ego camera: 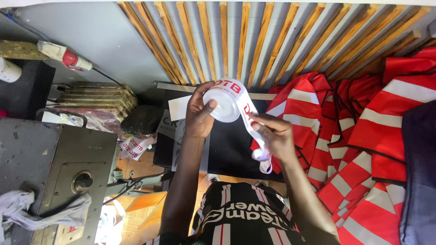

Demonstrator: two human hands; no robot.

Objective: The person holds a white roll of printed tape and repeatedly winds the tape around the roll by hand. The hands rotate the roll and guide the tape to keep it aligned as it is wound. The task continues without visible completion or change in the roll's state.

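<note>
Above the black table (231, 149), left hand (198, 115) clamps a white printed tape roll (223, 102); right hand (274, 136) pinches its loose strip (254, 131) beside red reflective vests (359, 149).

Glossy tape, shiny cloth, rough wood

The white tape roll (225, 103) looks smooth and glossy; the red vests (363, 136) are cloth with silvery reflective bands; the wooden slats (254, 41) look rough, matt.
</note>
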